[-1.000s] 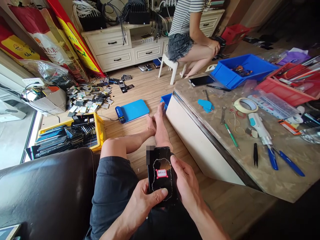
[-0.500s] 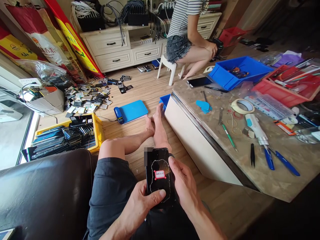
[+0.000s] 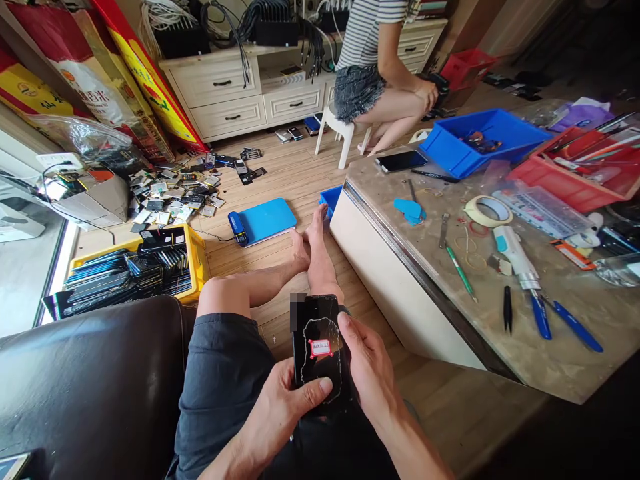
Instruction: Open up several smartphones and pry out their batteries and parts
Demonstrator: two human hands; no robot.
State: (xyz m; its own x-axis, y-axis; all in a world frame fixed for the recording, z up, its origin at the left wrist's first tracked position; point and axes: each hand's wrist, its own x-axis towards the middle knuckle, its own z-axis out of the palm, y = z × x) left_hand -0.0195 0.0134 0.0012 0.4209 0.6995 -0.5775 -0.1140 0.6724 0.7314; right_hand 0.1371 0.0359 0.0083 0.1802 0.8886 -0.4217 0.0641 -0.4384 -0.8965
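A black smartphone [image 3: 320,367] is held upright over my lap, with a pale jagged outline on its face and a small red-edged white label [image 3: 321,348] inside that outline. My left hand [image 3: 287,400] grips its lower left, the thumb lying flat across the lower face. Along the right edge, my right hand [image 3: 370,360] is closed on the same phone, thumb near the upper right corner. The fingers behind the phone are hidden.
At right, a table [image 3: 525,360] carries tweezers [image 3: 507,310], pliers [image 3: 570,323], masking tape [image 3: 489,211], a blue bin [image 3: 485,143] and a red bin [image 3: 575,173]. A yellow crate [image 3: 197,263] of phone parts stands left. Another person [image 3: 370,67] sits on a white stool [image 3: 333,133].
The view has shifted very slightly, so the table items sit a little further right. Both hands keep the same hold on the phone.
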